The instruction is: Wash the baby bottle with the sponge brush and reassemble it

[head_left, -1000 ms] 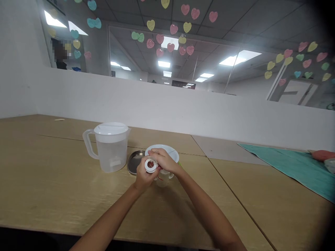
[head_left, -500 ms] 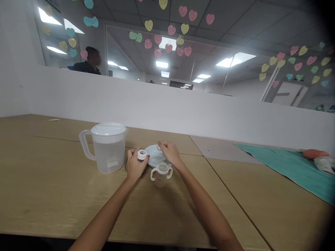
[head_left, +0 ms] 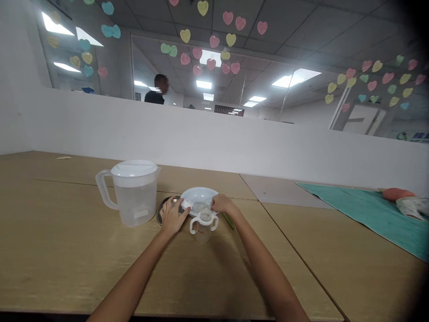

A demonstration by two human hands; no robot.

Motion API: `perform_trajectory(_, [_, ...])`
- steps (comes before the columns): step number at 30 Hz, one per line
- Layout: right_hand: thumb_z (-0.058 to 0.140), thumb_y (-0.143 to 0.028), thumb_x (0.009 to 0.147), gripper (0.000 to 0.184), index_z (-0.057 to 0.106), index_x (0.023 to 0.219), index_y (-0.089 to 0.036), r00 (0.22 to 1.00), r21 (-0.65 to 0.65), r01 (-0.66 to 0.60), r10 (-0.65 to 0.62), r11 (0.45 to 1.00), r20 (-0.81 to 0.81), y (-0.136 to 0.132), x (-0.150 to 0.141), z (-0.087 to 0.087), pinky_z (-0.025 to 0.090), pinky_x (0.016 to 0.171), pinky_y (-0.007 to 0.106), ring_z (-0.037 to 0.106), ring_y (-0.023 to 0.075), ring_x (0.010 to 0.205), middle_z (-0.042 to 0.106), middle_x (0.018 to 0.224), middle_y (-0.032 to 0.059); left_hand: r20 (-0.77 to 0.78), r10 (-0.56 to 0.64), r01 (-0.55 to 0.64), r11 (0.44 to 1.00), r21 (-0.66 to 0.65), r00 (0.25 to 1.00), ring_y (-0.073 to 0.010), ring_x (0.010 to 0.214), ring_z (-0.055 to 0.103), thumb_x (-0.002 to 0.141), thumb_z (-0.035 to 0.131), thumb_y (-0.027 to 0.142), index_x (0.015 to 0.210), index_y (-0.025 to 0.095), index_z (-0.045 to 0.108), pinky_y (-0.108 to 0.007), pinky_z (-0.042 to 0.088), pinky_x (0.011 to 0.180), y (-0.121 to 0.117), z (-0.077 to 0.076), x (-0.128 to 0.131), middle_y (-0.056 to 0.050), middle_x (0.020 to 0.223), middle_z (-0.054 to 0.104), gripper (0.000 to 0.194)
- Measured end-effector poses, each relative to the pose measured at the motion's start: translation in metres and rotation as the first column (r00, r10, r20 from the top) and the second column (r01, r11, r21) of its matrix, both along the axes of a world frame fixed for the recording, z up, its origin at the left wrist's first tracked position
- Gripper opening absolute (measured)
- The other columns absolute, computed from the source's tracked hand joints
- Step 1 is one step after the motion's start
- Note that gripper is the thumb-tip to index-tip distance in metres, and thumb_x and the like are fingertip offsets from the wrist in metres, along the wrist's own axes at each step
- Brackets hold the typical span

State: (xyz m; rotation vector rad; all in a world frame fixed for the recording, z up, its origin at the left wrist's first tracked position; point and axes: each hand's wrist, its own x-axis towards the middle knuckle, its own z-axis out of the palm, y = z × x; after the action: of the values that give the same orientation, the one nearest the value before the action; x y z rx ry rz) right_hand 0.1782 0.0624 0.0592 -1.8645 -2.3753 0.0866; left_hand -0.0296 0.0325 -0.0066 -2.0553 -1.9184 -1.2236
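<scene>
My left hand (head_left: 171, 218) is closed around a white bottle ring (head_left: 187, 204), held low at the plate's left rim. Under its fingers shows a dark round metal dish (head_left: 161, 214). My right hand (head_left: 224, 204) is curled, fingertips down at the right side of the white plate (head_left: 197, 192); what they grip, if anything, is hidden. A clear plastic piece (head_left: 200, 206) lies on the plate between both hands. Just in front stands a clear baby bottle (head_left: 202, 230), upright and uncapped, with two white handles.
A lidded clear pitcher (head_left: 136, 197) with liquid in it stands to the left. A green strip-like object (head_left: 229, 221) lies under my right wrist. To the right a teal cloth (head_left: 362, 210) is spread, with an orange-red item (head_left: 398, 194) on it. A person (head_left: 157, 91) is behind the glass.
My left hand has lowered the ring toward the plate's edge and tilted it. My right hand has moved right and down from over the plate. The person behind the glass has shifted right.
</scene>
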Motion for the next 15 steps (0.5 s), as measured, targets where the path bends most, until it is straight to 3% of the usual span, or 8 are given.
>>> perform_trajectory(5, [0.060, -0.026, 0.069, 0.018, 0.067, 0.083, -0.018, 0.997, 0.041, -0.014, 0.017, 0.999, -0.072, 0.006, 0.007, -0.005, 0.040, 0.068, 0.026, 0.059, 0.0213, 0.087, 0.066, 0.096, 0.0095, 0.080, 0.020, -0.036, 0.980, 0.197, 0.997, -0.0301, 0.115, 0.041, 0.081, 0.046, 0.043, 0.116, 0.022, 0.054, -0.048, 0.031, 0.094, -0.003, 0.007, -0.004, -0.013, 0.125, 0.046, 0.042])
perform_trajectory(10, [0.050, -0.031, 0.077, 0.026, 0.063, 0.094, -0.017, 0.983, 0.157, 0.055, -0.026, 0.986, -0.183, -0.004, 0.019, -0.008, 0.038, 0.078, 0.027, 0.054, 0.0214, 0.098, 0.061, 0.103, 0.0101, 0.186, 0.160, -0.229, 0.865, 0.446, 0.969, -0.0337, 0.120, 0.034, 0.078, 0.051, 0.032, 0.118, 0.017, 0.050, -0.054, 0.020, 0.099, -0.019, 0.030, -0.026, -0.016, 0.132, 0.038, 0.043])
perform_trajectory(13, [0.045, -0.026, 0.079, 0.024, 0.062, 0.093, -0.016, 0.938, 0.320, 0.153, -0.036, 0.935, -0.344, -0.012, 0.034, -0.022, 0.035, 0.085, 0.026, 0.052, 0.0190, 0.100, 0.060, 0.103, 0.0092, 0.350, 0.250, -0.407, 0.760, 0.507, 0.903, -0.0352, 0.127, 0.024, 0.073, 0.058, 0.039, 0.131, 0.011, 0.032, -0.055, 0.017, 0.101, -0.022, 0.036, -0.049, -0.021, 0.135, 0.028, 0.069])
perform_trajectory(15, [0.043, -0.024, 0.079, 0.023, 0.062, 0.089, -0.016, 0.896, 0.406, 0.239, -0.039, 0.882, -0.443, -0.016, 0.049, -0.036, 0.035, 0.086, 0.025, 0.052, 0.0179, 0.097, 0.061, 0.098, 0.0085, 0.445, 0.282, -0.487, 0.741, 0.462, 0.850, -0.0367, 0.129, 0.020, 0.066, 0.064, 0.048, 0.137, 0.007, 0.017, -0.056, 0.017, 0.102, -0.021, 0.035, -0.063, -0.024, 0.136, 0.023, 0.094])
